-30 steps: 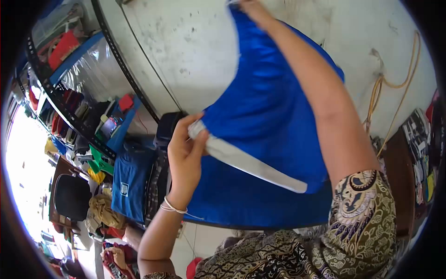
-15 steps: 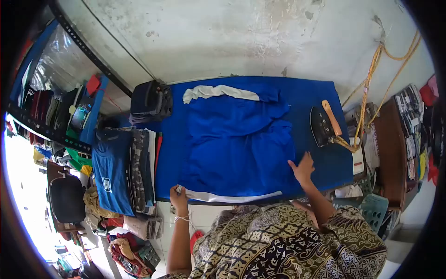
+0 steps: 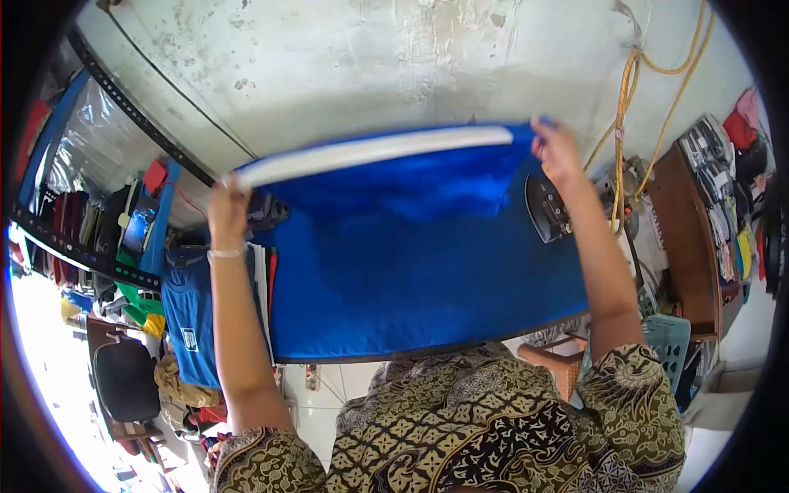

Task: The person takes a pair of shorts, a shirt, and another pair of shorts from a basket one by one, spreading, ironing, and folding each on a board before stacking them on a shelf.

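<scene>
Shirt (image 3: 427, 185) hangs stretched by its white hem between left hand (image 3: 226, 215) and right hand (image 3: 557, 152), both grips pinching it; not yet laid on the tabletop (image 3: 427, 304).

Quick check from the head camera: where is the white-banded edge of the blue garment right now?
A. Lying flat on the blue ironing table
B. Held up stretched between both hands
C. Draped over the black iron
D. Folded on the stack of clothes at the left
B: the left hand and right hand each grip an end of the white-banded edge of the blue fabric garment, lifting it above the blue-covered ironing table; the black iron sits uncovered.
</scene>
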Demonstrator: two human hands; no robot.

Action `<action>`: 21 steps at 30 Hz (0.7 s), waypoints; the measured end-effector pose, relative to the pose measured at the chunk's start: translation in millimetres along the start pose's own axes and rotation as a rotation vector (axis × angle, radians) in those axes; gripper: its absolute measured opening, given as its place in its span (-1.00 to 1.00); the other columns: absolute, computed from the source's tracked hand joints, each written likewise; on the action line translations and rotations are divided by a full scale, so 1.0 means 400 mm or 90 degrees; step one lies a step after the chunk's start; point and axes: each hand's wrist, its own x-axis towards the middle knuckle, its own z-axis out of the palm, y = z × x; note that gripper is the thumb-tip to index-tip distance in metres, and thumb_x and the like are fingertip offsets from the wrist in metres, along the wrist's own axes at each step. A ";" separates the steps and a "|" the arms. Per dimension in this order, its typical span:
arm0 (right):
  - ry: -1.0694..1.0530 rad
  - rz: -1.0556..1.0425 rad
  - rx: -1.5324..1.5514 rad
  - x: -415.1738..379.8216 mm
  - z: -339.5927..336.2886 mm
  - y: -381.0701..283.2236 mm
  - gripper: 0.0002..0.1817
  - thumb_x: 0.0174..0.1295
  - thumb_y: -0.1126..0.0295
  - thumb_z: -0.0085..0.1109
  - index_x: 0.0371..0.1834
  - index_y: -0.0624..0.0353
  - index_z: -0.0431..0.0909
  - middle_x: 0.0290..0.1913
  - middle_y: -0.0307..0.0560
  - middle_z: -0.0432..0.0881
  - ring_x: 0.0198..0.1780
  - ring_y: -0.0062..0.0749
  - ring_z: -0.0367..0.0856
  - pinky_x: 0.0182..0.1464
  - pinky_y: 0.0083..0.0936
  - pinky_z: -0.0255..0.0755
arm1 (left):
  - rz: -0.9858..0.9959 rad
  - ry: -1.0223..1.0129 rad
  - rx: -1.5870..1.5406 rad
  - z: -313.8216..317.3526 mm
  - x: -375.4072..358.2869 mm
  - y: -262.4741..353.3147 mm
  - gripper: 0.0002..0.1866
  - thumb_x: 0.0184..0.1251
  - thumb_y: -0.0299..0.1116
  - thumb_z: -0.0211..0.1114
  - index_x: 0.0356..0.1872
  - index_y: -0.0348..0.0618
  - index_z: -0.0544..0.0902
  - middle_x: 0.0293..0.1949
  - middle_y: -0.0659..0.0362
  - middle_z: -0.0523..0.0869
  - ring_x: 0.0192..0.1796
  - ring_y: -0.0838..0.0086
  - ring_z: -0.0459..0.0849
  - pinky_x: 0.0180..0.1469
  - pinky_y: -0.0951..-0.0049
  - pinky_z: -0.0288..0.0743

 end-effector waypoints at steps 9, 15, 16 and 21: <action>0.020 -0.232 -0.125 0.001 0.011 -0.160 -0.65 0.11 0.29 0.23 -0.03 0.05 0.44 -0.33 -0.24 0.52 -0.47 -0.63 0.42 -0.51 -0.72 0.29 | 0.179 0.106 0.246 0.193 -0.159 0.116 -0.64 0.19 -0.35 0.26 -0.04 -0.20 0.37 -0.24 0.19 0.50 -0.27 0.56 0.55 -0.40 0.55 0.56; 0.022 -0.126 -0.366 -0.132 -0.115 0.126 -0.75 0.14 0.42 0.15 -0.09 0.09 0.50 -0.33 -0.22 0.51 -0.60 -0.62 0.38 -0.62 -0.70 0.33 | -0.016 0.152 0.369 0.029 -0.355 -0.136 -0.65 0.20 -0.43 0.23 -0.03 -0.18 0.34 -0.20 0.17 0.49 -0.32 0.51 0.56 -0.49 0.53 0.59; 0.012 -0.097 -0.388 -0.156 -0.144 0.182 -0.75 0.13 0.45 0.14 -0.10 0.10 0.49 -0.33 -0.21 0.52 -0.59 -0.61 0.40 -0.63 -0.70 0.34 | -0.052 0.168 0.384 -0.017 -0.388 -0.182 -0.65 0.19 -0.46 0.22 -0.03 -0.16 0.34 -0.20 0.16 0.51 -0.33 0.51 0.56 -0.50 0.54 0.58; -0.074 0.178 -0.514 -0.333 -0.262 0.334 -0.68 0.03 0.49 0.21 -0.09 0.13 0.48 -0.12 -0.11 0.52 -0.33 -0.47 0.55 -0.50 -0.48 0.47 | -0.201 0.204 0.633 -0.212 -0.610 -0.318 -0.63 0.10 -0.59 0.21 -0.05 -0.21 0.35 -0.26 0.13 0.52 -0.32 0.45 0.55 -0.44 0.45 0.52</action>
